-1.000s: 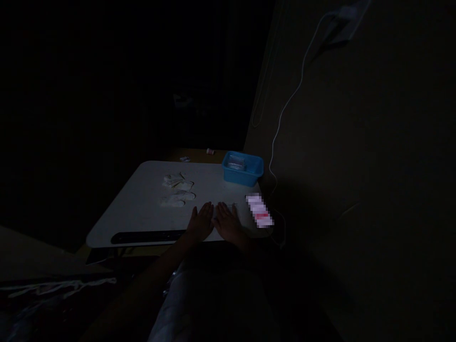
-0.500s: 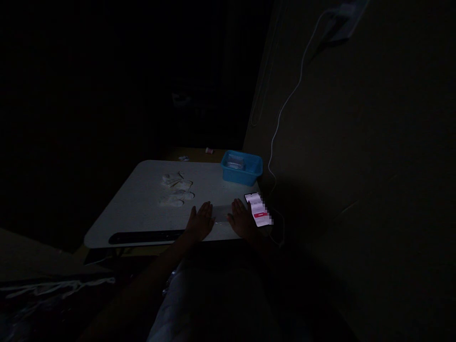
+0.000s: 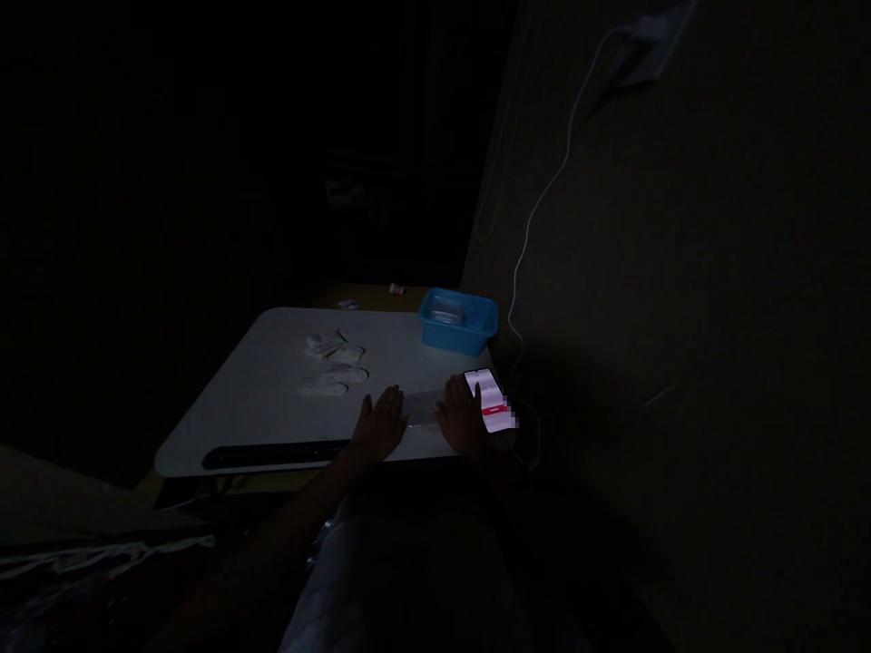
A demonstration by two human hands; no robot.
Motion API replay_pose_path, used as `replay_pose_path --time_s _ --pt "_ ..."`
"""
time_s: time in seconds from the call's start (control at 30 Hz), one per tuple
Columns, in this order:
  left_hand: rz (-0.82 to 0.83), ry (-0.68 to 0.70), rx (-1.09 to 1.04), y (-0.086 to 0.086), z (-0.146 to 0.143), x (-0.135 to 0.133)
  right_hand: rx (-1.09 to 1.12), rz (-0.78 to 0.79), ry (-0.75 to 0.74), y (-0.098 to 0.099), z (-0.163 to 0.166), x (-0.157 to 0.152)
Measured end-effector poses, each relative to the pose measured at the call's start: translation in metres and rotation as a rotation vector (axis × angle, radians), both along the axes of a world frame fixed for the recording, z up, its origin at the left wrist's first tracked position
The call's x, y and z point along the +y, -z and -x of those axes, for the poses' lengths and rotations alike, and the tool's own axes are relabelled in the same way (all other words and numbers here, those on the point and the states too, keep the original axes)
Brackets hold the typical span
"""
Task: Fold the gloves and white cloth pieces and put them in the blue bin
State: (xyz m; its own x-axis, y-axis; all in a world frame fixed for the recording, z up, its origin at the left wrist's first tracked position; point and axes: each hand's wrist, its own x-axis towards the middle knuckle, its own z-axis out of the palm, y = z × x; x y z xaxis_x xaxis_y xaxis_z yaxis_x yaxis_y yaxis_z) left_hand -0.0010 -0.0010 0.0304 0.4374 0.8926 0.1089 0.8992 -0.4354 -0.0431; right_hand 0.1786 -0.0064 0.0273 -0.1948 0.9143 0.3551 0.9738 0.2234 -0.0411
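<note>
A clear plastic bag or sheet [image 3: 422,408] lies flat near the front edge of the white table [image 3: 272,408]. At its left end my left hand [image 3: 381,423] rests with fingers stretched out, palm down. My right hand [image 3: 461,417] lies flat at the right end, its fingers extended and its thumb pointing inward. Right beside that hand is a phone [image 3: 491,399] with a lit screen. To the left, white cloth pieces that look like gloves [image 3: 333,363] lie on the table. The dim light hides finer detail of the plastic.
A blue basket [image 3: 457,337] with clear plastic packets [image 3: 446,311] inside stands at the table's back right corner. A white cable [image 3: 531,218] runs down the wall from a socket [image 3: 650,45]. A dark slot [image 3: 272,453] lines the front edge. Behind the table lies a small spool-like item [image 3: 396,290].
The view has shifted slightly. Both hands stay flat at the two ends of the plastic, with hardly any movement; the other things have not moved.
</note>
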Motion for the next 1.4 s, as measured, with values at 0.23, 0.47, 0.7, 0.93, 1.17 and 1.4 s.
replay_pose_path --time_s 0.23,0.47,0.7,0.93,1.17,1.4 --pt "0.044 0.002 0.015 -0.005 0.001 -0.001 0.0 0.064 -0.25 -0.008 0.037 -0.009" --pt "0.032 0.013 0.0 -0.002 0.002 0.0 -0.033 0.107 -0.219 0.0 0.035 -0.007" --pt "-0.032 0.025 -0.08 0.007 0.002 0.002 -0.021 0.025 -0.126 0.007 0.0 -0.003" --pt "-0.036 0.019 -0.059 0.008 0.003 0.003 -0.044 -0.024 -0.077 0.016 -0.01 0.004" --pt "-0.038 0.026 -0.048 0.006 0.003 0.002 0.078 0.047 -0.115 -0.009 -0.018 0.013" --pt "-0.056 0.054 -0.084 0.005 0.005 0.0 0.07 0.416 -0.266 -0.039 -0.005 0.059"
